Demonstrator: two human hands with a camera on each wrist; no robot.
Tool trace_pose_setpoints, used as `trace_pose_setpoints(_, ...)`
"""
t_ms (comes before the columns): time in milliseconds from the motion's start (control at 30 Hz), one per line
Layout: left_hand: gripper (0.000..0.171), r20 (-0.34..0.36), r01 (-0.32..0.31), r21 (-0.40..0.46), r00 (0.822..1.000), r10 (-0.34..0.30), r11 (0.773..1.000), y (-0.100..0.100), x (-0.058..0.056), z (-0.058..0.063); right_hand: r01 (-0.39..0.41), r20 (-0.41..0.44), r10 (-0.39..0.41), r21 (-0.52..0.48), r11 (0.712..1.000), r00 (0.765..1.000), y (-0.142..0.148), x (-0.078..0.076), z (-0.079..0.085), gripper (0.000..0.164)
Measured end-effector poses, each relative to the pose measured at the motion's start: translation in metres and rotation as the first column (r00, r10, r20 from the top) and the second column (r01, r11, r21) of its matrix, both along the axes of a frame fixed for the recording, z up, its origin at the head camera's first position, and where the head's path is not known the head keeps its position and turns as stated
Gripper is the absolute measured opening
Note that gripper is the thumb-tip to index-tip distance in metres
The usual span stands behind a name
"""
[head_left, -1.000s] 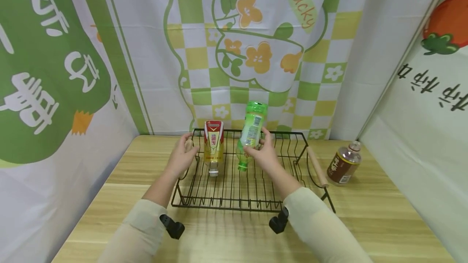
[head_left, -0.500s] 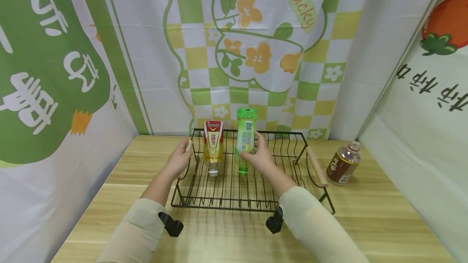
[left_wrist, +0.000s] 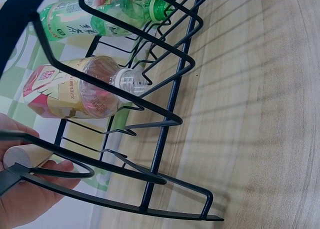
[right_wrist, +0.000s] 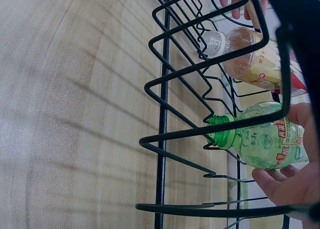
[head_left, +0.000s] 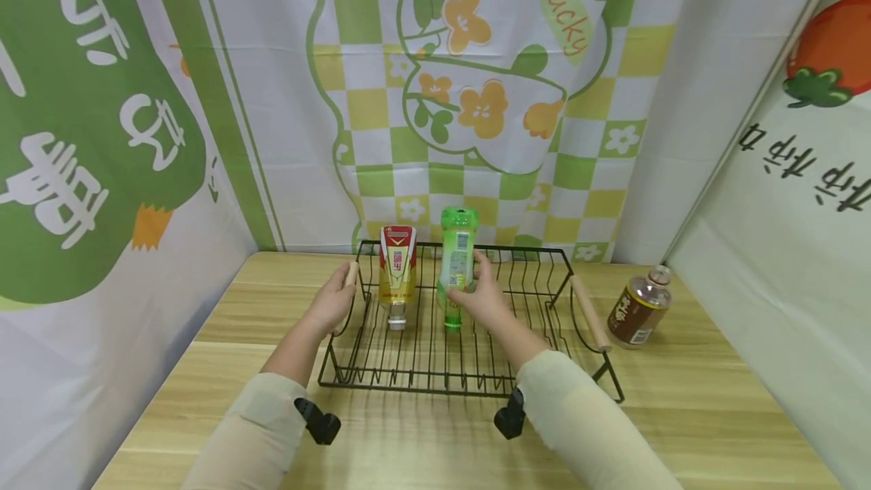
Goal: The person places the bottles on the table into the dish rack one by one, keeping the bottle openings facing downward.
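Note:
My right hand (head_left: 488,302) grips an empty green plastic bottle (head_left: 458,259), which stands neck down in a black wire rack (head_left: 422,390). In the right wrist view its green threaded neck (right_wrist: 221,131) sits among the wires, with thumb and fingers on either side of the bottle's body. My left hand (head_left: 330,302) holds the rack's left wooden handle (head_left: 351,274); the left wrist view shows fingers around the handle's end (left_wrist: 22,156). Between the hands, a clear bottle with a red and yellow label (head_left: 398,267) rests upside down in the rack, untouched.
A capless clear bottle with a brown label (head_left: 640,308) stands on the wooden table (head_left: 721,414), right of the rack's right wooden handle (head_left: 590,311). Patterned curtains (head_left: 490,195) hang close behind the rack and at both sides.
The green bottle has gone from tilted to about upright, moving left and down into the rack with my right hand. My left hand has shifted slightly down and left at the handle.

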State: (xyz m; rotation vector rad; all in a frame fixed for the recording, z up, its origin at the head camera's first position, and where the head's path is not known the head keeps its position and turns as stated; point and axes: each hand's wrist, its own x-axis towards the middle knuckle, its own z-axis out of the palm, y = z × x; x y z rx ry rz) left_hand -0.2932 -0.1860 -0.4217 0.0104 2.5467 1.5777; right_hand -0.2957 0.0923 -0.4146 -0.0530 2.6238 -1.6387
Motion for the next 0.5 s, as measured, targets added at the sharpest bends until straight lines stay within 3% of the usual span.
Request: trace_pose_setpoints(500,0.059,0.001,-0.010,0.001,1.000,0.010,1.000,0.0002,0.0010,-0.0005,-0.012,0.008,0.011,0.054,0.998,1.000,-0.0003,-0.0062,-0.0071,0.088)
